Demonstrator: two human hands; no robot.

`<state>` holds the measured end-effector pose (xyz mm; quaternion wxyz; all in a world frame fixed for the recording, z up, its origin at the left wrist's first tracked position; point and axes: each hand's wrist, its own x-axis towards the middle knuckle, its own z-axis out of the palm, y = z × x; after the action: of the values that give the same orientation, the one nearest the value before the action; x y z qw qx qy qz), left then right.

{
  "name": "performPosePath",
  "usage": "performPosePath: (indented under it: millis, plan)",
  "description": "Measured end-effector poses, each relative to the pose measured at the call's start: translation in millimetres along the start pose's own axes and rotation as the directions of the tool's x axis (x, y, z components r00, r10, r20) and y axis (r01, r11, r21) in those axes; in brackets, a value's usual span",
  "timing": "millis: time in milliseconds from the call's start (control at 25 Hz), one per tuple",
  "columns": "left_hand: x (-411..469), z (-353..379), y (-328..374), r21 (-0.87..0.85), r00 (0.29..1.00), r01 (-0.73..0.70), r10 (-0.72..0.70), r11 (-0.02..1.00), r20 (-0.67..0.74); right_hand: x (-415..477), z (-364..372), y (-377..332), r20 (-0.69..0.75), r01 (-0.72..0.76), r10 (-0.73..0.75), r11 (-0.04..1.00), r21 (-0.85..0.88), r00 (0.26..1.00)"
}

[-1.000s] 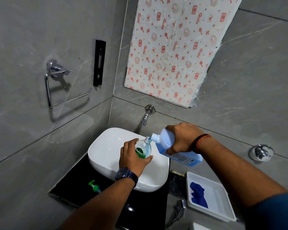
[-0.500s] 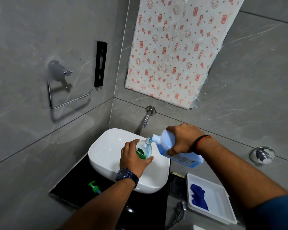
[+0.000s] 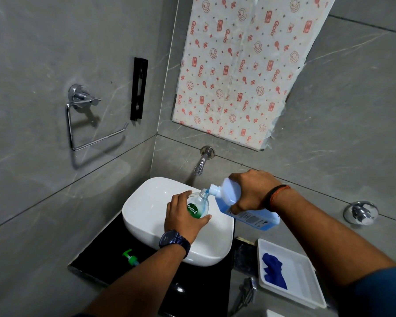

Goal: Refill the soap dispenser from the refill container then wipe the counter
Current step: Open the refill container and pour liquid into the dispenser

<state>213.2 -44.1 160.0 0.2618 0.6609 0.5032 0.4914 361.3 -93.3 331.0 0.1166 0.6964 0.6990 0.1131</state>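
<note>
**Both hands grip bottles over the basin**

Left hand wraps around the soap dispenser, fingers curled behind the clear bottle and the thumb pressed across its front, just under the green Dettol label. It holds the bottle over the white basin, tilted, with the open neck pointing up and to the right. Right hand clasps the refill container from above, fingers curled over its upper side. That blue bottle is tipped down towards the left, and its white threaded spout sits right at the dispenser's mouth. A little blue liquid shows where the two openings meet. Whether the rims actually touch cannot be told.

A dark watch sits on the left wrist, and a dark and orange band on the right.

The green pump head lies on its side on the black counter, left of the basin and apart from the dispenser. A white tray stands to the right of the basin with a crumpled blue cloth lying in it.

A chrome tap comes out of the grey tiled wall above the basin. Higher up hangs a white sheet printed with red motifs. A chrome towel ring is fixed to the left wall.
</note>
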Motion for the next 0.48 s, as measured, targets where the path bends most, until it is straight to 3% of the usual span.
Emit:
performPosePath:
  millis: [480]
  plan:
    - [0.3, -2.5, -2.1, 0.003, 1.000, -0.006, 0.006, 1.000, -0.001, 0.3, -2.0, -3.0, 0.002, 0.007, -0.007, 1.000, 0.004, 1.000]
